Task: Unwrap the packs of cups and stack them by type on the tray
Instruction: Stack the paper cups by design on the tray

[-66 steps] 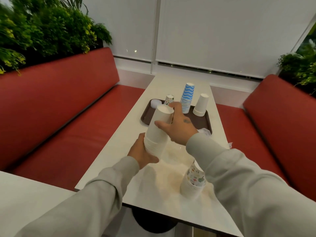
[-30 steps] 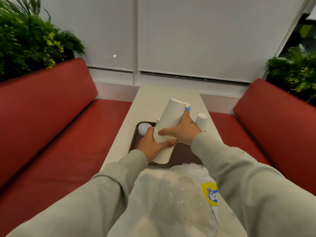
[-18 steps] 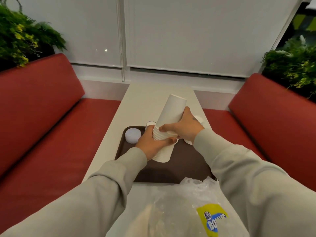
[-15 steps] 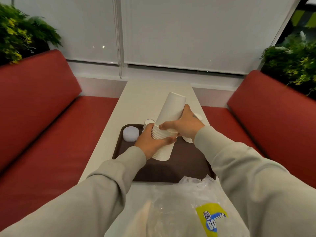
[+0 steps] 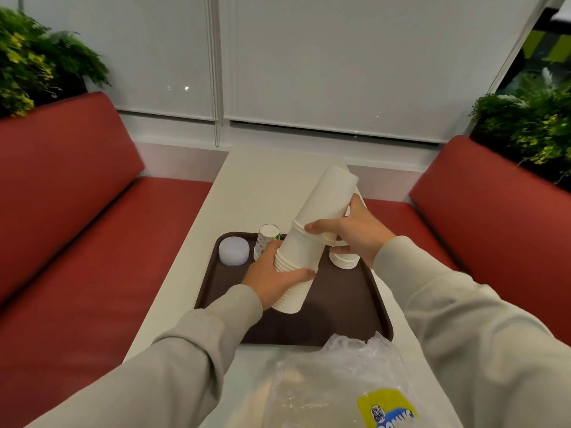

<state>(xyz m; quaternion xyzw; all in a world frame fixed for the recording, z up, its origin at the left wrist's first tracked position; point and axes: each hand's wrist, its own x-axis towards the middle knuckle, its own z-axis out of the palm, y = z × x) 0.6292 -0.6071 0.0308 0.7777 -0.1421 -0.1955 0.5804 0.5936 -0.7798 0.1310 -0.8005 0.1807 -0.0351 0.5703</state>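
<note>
Over the brown tray (image 5: 346, 307) on the white tabletop (image 5: 265, 183), the person holds a long stack of plain white cups (image 5: 312, 239) in both hands, tilted so its top leans away to the right. The left hand (image 5: 272, 274) grips the lower part of the stack, fingers (image 5: 272, 245) and thumb curled round it. The right hand (image 5: 355, 237) is wrapped round it higher up. The bottom end hangs low over the tray; I cannot tell whether it touches. On the tray's far side stand a shorter pile of white cups (image 5: 344, 261), partly hidden by the right hand, a patterned cup stack (image 5: 266, 240) just behind the left hand, and a small translucent round stack (image 5: 234, 251) in the left corner. A crumpled clear plastic wrapper (image 5: 321, 375) with a yellow and blue label lies on the near tabletop, touching the tray's near edge.
</note>
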